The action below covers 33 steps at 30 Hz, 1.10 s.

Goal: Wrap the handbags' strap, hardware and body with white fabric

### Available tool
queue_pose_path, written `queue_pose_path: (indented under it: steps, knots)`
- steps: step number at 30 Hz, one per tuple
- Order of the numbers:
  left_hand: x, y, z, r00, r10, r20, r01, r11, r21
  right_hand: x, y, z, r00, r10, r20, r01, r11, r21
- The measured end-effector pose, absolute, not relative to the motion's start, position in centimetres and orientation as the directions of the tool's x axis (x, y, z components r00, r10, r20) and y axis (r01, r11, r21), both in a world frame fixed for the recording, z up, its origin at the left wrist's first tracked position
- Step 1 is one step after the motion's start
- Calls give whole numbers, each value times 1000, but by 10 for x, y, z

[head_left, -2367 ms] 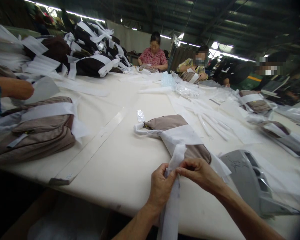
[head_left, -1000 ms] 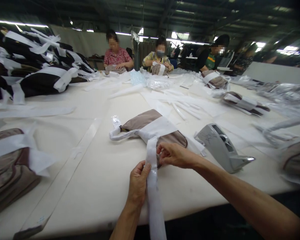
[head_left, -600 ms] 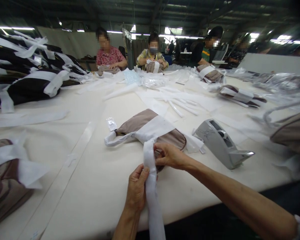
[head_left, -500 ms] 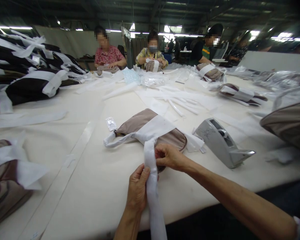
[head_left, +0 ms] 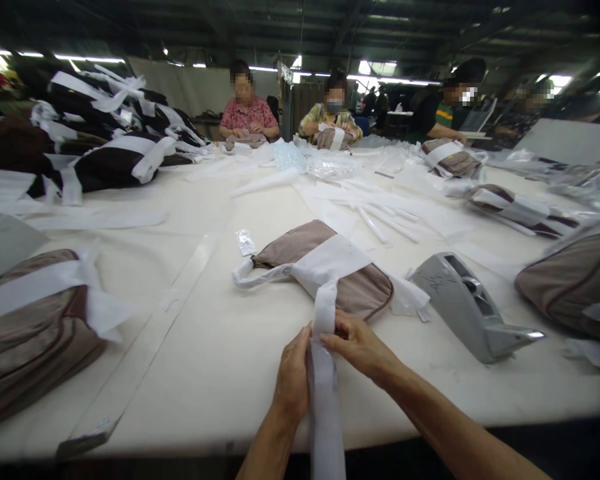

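A taupe bag (head_left: 300,247) with a white paper band (head_left: 336,259) around its middle lies on the white table. From its near side a strap wrapped in white paper (head_left: 326,393) runs toward me and over the table's front edge. My left hand (head_left: 294,370) is closed along the left side of this wrapped strap, its fingertips partly hidden. On the other side my right hand (head_left: 357,343) pinches the wrapping near the bag, thumb in front. A second wrapped part of the strap (head_left: 265,277) loops out to the bag's left.
A grey tape dispenser (head_left: 455,300) stands right of the bag. Banded bags lie at the left (head_left: 35,327) and right (head_left: 575,280). Dark bags (head_left: 115,167) are piled at back left. A long clear ruler (head_left: 145,347) lies left. Several people work across the table.
My view has turned left, so everything sits further right. My right hand has its thumb in front of the wrapped strap now, and my left hand has turned along the strap's side.
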<state>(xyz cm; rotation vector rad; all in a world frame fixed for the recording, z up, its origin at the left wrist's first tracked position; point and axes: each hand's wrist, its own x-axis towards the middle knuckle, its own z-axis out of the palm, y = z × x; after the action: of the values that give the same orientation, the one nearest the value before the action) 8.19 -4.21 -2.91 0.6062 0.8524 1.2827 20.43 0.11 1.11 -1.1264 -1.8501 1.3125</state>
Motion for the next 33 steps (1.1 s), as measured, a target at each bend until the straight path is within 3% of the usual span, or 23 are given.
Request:
queue_pose_path:
  steps: [6, 14, 18, 20, 24, 26, 29, 31, 33]
  knots:
    - [86, -46, -28, 161, 971, -179, -673, 240, 699, 204, -9, 1, -408, 912, 55, 358, 215, -909]
    - [79, -46, -29, 133, 984, -122, -634, 179, 752, 198, -5, 6, -427, 896, 118, 426, 315, -848]
    - [70, -42, -31, 122, 976, -179, -631, 216, 745, 197, 1, 15, -536, 826, 173, 419, 438, -795]
    - [64, -39, -32, 100, 965, -242, -611, 252, 750, 207, 1, 18, -474, 853, 217, 435, 441, -785]
    - [58, -34, -29, 70, 971, -228, -345, 238, 908, 234, -10, 15, -197, 954, 226, 500, 296, -814]
    - [62, -32, -26, 6, 984, -180, -125, 179, 976, 240, -18, 6, -143, 964, 224, 487, 265, -832]
    - [72, -26, -23, -112, 990, -85, 131, 99, 986, 239, -27, -10, -116, 950, 290, 433, 311, -846]
    - [76, -21, -24, -120, 990, -80, 141, 96, 985, 236, -29, -19, -99, 939, 330, 396, 341, -852]
    - [75, -14, -26, -82, 980, -181, 2, 182, 983, 236, -29, -24, -83, 933, 351, 371, 356, -858]
